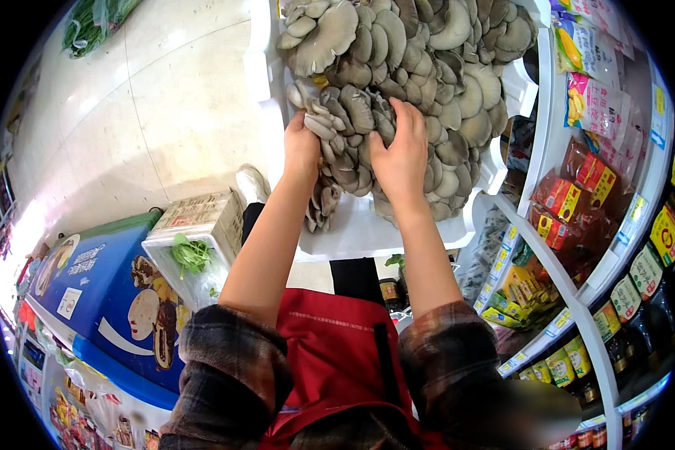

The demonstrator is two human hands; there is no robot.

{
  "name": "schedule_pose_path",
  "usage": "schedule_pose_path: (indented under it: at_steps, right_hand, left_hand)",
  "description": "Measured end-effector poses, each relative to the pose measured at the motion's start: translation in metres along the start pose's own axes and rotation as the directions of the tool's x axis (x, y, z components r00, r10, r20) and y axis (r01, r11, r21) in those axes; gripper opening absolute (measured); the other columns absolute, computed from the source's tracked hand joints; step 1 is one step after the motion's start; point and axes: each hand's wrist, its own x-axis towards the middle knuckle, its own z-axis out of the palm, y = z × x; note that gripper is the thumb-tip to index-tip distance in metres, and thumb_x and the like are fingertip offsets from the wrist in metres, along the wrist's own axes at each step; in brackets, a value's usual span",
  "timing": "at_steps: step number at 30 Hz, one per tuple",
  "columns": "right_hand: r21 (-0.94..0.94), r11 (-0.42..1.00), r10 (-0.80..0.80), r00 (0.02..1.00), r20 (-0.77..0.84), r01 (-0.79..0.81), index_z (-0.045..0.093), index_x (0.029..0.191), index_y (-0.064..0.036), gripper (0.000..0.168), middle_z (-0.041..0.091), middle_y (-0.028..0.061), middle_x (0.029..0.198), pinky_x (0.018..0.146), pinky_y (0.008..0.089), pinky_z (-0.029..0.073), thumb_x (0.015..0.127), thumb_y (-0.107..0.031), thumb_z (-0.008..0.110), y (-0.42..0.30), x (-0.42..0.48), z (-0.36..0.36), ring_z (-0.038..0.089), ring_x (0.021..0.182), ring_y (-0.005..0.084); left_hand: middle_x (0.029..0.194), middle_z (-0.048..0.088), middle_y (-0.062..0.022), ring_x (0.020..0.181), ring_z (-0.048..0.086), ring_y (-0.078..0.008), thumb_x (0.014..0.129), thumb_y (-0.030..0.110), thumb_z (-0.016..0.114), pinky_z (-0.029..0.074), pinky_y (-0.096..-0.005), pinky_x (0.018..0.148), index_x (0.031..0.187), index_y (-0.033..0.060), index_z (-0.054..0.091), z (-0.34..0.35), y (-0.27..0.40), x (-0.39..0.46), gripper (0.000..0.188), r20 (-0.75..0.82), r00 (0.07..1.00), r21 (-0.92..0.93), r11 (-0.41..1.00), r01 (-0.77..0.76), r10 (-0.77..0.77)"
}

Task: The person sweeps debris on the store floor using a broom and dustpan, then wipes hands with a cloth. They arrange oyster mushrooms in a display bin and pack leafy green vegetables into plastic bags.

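Grey oyster mushrooms point(467, 107) are heaped in overlapping clusters in a white crate point(349, 247) in front of me. One oyster mushroom cluster point(354, 112) sits between my two hands, over the left part of the heap. My left hand point(302, 147) grips its pale stem side, with most of the fingers hidden beneath. On the cluster's right side, my right hand point(400, 151) holds it with thumb and fingers spread around the caps. A smaller mushroom cluster point(323, 205) lies near the crate's front left, below my left wrist.
Shelves with packaged goods point(576, 191) run close along the right. At lower left stand a blue chest point(118, 281) and a white foam box point(188, 247) with leafy greens inside. Bagged green vegetables point(93, 25) lie on the tiled floor point(191, 84) at upper left.
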Motion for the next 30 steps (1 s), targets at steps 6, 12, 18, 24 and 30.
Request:
schedule_pose_path:
  at_steps: [6,12,18,24,30]
  right_hand:
    - [0.097,0.985,0.133,0.988,0.078,-0.141,0.045,0.114,-0.003,0.045,0.047,0.0173,0.117,0.092,0.0410,0.036,0.072,-0.006,0.061,0.004,-0.024,-0.017,0.045,0.109,0.0349]
    - [0.085,0.994,0.059,0.997,0.043,-0.063,0.049,0.107,-0.002,0.034,0.049,0.0160,0.113,0.089,0.0396,0.038,0.074,-0.002,0.056,0.004,-0.062,-0.034,0.047,0.106,0.0342]
    - [0.195,0.935,0.250,0.941,0.226,-0.295,0.051,0.103,0.000,0.027,0.055,0.0146,0.101,0.078,0.0344,0.045,0.076,0.000,0.055,0.010,-0.122,-0.046,0.057,0.089,0.0278]
    - [0.325,0.791,0.420,0.847,0.326,-0.518,0.057,0.095,0.001,0.014,0.063,0.0111,0.076,0.062,0.0271,0.048,0.082,-0.001,0.051,0.021,-0.165,-0.048,0.062,0.066,0.0169]
    - [0.348,0.723,0.454,0.790,0.412,-0.597,0.057,0.093,0.001,0.012,0.058,0.0046,0.065,0.051,0.0240,0.043,0.087,-0.007,0.052,-0.011,-0.181,-0.055,0.053,0.055,0.0084]
  left_hand:
    - [0.112,0.055,-0.0051,0.100,0.054,-0.0172,0.092,0.014,0.038,0.045,-0.0315,0.084,0.119,0.0073,0.048,0.008,-0.006,-0.020,0.029,-0.129,0.992,0.066,0.998,0.024,-0.015]
    - [0.121,0.048,-0.0097,0.108,0.046,-0.0173,0.095,0.016,0.034,0.035,-0.0285,0.093,0.128,0.0011,0.039,0.004,-0.004,-0.036,0.037,-0.135,0.982,0.020,0.991,-0.131,0.132]
    - [0.131,0.041,-0.0147,0.120,0.039,-0.0216,0.095,0.024,0.038,0.028,-0.0296,0.101,0.131,-0.0037,0.033,-0.001,0.011,-0.078,0.046,-0.018,0.974,0.428,0.882,-0.196,0.225]
    - [0.130,0.043,-0.0150,0.123,0.037,-0.0200,0.095,0.019,0.039,0.026,-0.0291,0.103,0.132,-0.0055,0.031,-0.037,0.036,-0.131,0.046,0.062,0.995,0.414,0.905,-0.097,0.079]
    - [0.102,0.061,-0.0138,0.097,0.056,-0.0198,0.092,0.016,0.045,0.041,-0.0283,0.086,0.106,-0.0035,0.057,-0.124,0.021,-0.185,0.027,0.069,0.995,0.616,0.782,-0.101,0.073]
